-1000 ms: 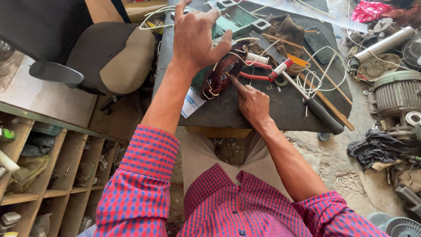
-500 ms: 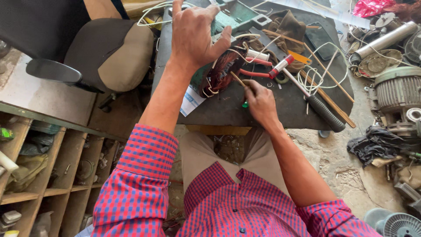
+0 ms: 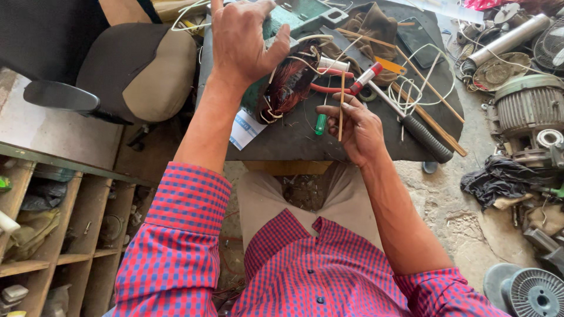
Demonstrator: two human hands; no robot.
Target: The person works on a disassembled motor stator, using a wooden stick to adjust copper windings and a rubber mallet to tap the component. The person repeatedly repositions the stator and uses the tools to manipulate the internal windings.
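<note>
My left hand (image 3: 244, 41) grips the green motor stator (image 3: 276, 88), whose copper windings (image 3: 291, 85) and white leads face me on the dark round table (image 3: 294, 138). My right hand (image 3: 358, 126) is just in front of the stator and holds a thin wooden stick (image 3: 342, 105) upright between its fingers. A green-handled screwdriver (image 3: 319, 123) lies beside that hand, and red-handled pliers (image 3: 335, 88) rest behind it.
A padded chair (image 3: 138, 64) stands left of the table. Wooden shelves (image 3: 53, 235) run along the lower left. Long sticks (image 3: 429, 88), white wire (image 3: 411, 88) and a grey tube (image 3: 426, 138) clutter the table's right side. Motor housings (image 3: 529, 108) and fan parts (image 3: 529, 290) lie on the floor at right.
My right hand has drawn back from the windings toward the table's front edge and turned the stick upright. My left hand has stayed on the stator.
</note>
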